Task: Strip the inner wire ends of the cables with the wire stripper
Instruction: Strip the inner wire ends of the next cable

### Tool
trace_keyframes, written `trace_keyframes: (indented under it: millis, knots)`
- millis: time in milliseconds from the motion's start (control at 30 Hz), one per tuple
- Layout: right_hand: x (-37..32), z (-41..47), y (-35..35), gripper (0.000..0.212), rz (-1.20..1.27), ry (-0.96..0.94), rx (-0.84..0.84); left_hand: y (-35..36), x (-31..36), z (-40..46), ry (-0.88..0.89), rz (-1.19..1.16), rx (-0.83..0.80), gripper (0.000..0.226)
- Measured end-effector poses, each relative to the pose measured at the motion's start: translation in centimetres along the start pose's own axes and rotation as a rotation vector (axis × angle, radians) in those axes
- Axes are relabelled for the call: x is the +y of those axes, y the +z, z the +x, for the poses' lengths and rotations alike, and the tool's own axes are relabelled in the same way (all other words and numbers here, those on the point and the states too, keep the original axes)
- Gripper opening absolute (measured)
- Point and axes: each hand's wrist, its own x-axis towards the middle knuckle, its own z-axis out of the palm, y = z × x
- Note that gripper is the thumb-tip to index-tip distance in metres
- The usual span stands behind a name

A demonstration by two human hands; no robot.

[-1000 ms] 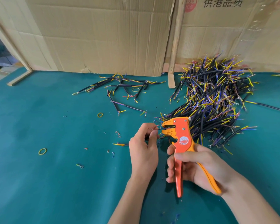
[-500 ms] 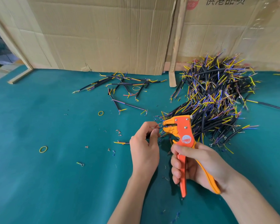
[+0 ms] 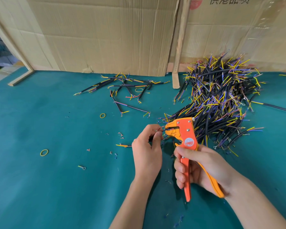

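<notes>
My right hand (image 3: 198, 167) grips the handles of an orange wire stripper (image 3: 185, 134), its jaws pointing left. My left hand (image 3: 147, 146) pinches a short black cable between thumb and fingers; a thin reddish inner wire (image 3: 160, 128) runs from my fingertips into the stripper's jaws. Most of that cable is hidden by my hand. Behind the tool lies a big pile of black cables (image 3: 221, 100) with yellow, blue and purple inner wires.
A smaller scatter of cables (image 3: 127, 90) lies at the back centre of the teal table (image 3: 56, 179). Yellow rubber bands (image 3: 44, 152) and bits of stripped insulation (image 3: 120, 134) dot the mat. Cardboard sheets (image 3: 106, 33) and a wooden slat (image 3: 180, 42) wall the back.
The stripper has tilted so its head leans left, and its handles spread wider. My left hand has kept hold of the cable and fed a reddish wire into the jaws.
</notes>
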Motion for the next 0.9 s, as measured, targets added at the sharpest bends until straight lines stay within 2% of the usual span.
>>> trace_keyframes:
  millis: [400,633,733,833,900]
  knots:
    - [0.3,0.2,0.6,0.029,0.036,-0.02,0.049,-0.1,0.0,0.0,0.0,-0.009,0.002,0.019]
    - [0.8,0.6,1.2,0.043,0.012,-0.077,0.139,-0.1,0.2,0.1,0.013,-0.015,0.02,0.025]
    - [0.7,0.5,1.2,0.037,0.057,-0.11,0.104,0.0,0.1,0.0,0.018,0.003,0.032,0.017]
    - [0.6,0.3,1.1,0.022,0.127,-0.15,0.006,-0.1,0.1,-0.2,0.031,0.05,0.058,0.013]
    - [0.2,0.1,0.7,0.023,0.148,-0.179,-0.018,-0.1,0.2,-0.2,0.038,0.075,0.095,0.012]
